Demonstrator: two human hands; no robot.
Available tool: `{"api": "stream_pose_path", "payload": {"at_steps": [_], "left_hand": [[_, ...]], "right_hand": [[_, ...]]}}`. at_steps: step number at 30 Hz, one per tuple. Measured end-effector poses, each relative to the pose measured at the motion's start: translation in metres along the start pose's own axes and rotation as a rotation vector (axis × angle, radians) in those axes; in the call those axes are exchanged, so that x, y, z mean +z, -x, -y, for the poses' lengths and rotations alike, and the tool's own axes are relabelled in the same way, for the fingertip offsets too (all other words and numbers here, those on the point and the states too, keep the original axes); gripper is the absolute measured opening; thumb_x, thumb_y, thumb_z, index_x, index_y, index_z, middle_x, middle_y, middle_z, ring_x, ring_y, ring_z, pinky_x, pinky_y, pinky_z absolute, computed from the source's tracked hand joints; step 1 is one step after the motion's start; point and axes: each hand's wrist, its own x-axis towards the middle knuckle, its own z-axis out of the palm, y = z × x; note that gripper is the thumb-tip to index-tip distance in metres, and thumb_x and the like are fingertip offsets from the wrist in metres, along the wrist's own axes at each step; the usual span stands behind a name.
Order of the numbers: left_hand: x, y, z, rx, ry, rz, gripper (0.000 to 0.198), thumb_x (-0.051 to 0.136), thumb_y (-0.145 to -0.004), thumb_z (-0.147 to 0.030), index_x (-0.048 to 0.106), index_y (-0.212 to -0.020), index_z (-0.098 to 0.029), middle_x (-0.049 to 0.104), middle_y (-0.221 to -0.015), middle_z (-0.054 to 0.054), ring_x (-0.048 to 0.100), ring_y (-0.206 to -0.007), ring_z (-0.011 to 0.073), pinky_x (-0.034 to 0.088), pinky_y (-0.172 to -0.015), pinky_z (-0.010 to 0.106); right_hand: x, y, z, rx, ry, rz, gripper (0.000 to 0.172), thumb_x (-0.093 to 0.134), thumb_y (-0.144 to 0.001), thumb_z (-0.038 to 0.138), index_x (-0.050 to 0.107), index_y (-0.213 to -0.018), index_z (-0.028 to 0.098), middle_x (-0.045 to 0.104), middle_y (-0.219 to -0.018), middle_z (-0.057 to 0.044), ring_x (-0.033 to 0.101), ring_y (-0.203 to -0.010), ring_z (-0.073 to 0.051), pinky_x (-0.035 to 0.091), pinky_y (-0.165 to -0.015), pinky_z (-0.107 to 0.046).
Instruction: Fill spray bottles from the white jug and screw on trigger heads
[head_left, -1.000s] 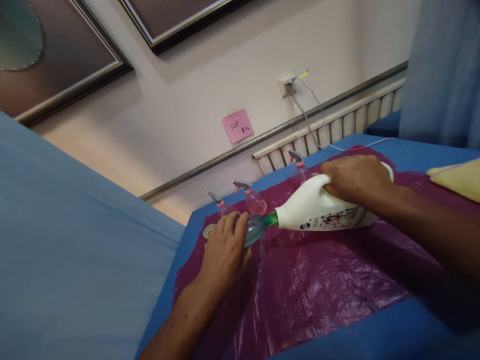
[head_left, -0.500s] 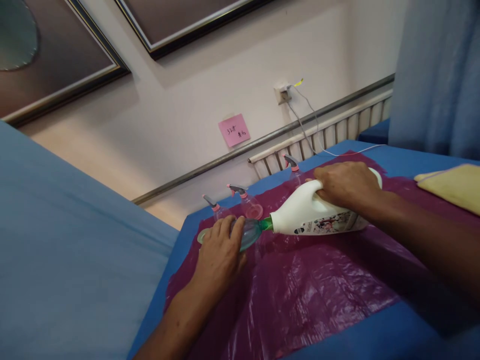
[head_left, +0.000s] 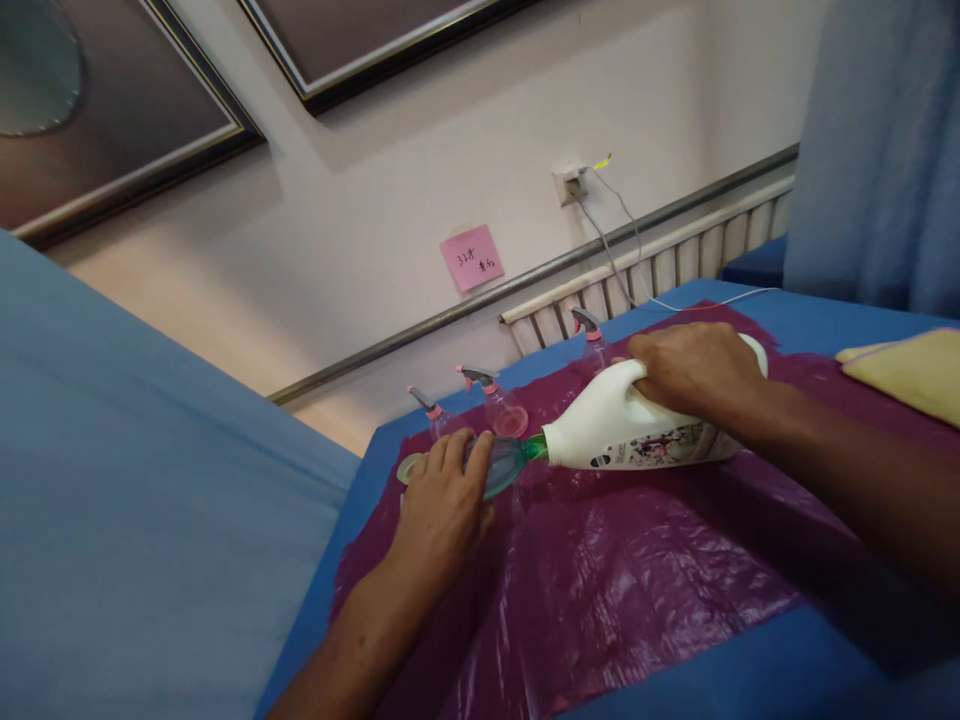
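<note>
My left hand (head_left: 444, 495) is wrapped round a clear, bluish-green tinted bottle (head_left: 505, 468), which lies tilted with its neck to the right. My right hand (head_left: 690, 365) grips the handle of a large white detergent jug (head_left: 589, 428) with a printed label. The jug is tipped on its side, its mouth facing left. A green piece (head_left: 535, 447) joins the jug's mouth and the bottle's neck; whether it is a funnel or a spout I cannot tell. Any liquid flow is hidden.
Clear spray bottles with grey and pink triggers stand behind: one at left (head_left: 433, 410), one in the middle (head_left: 504, 410), one at right (head_left: 592, 345). Purple plastic sheeting (head_left: 637, 570) covers the blue table (head_left: 810, 660). A yellow cloth (head_left: 907, 372) lies at right; a cable (head_left: 694, 307) crosses the back.
Both hands keep their hold, and the jug and bottle stay joined. The view has shifted very slightly; little else differs.
</note>
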Motion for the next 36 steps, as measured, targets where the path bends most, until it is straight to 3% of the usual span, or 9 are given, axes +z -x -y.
{"api": "stream_pose_path", "payload": {"at_steps": [12, 20, 36], "left_hand": [[-0.004, -0.003, 0.0, 0.016, -0.019, 0.009, 0.083, 0.077, -0.083, -0.013, 0.051, -0.161, -0.015, 0.061, -0.158, 0.023, 0.061, -0.142, 0.0451, 0.057, -0.116, 0.061], [-0.01, -0.005, -0.006, -0.01, -0.034, 0.048, 0.081, 0.075, -0.085, -0.014, 0.05, -0.161, -0.02, 0.06, -0.162, 0.021, 0.06, -0.145, 0.0431, 0.055, -0.117, 0.059], [-0.016, -0.006, -0.011, -0.005, -0.044, 0.063, 0.077, 0.073, -0.087, -0.014, 0.052, -0.161, -0.019, 0.063, -0.157, 0.02, 0.061, -0.14, 0.0416, 0.055, -0.114, 0.058]], "right_hand": [[0.003, -0.001, 0.0, -0.017, 0.026, -0.059, 0.036, 0.062, -0.101, 0.048, 0.083, -0.115, 0.022, 0.083, -0.1, -0.02, 0.073, -0.082, -0.033, 0.037, -0.07, -0.04], [-0.009, 0.005, 0.003, -0.023, 0.055, 0.007, 0.038, 0.058, -0.099, 0.043, 0.082, -0.116, 0.019, 0.084, -0.106, -0.021, 0.07, -0.083, -0.029, 0.031, -0.068, -0.038], [-0.004, 0.004, 0.001, -0.022, 0.078, 0.022, 0.039, 0.052, -0.1, 0.04, 0.081, -0.116, 0.02, 0.084, -0.105, -0.019, 0.074, -0.087, -0.034, 0.028, -0.066, -0.04]]}}
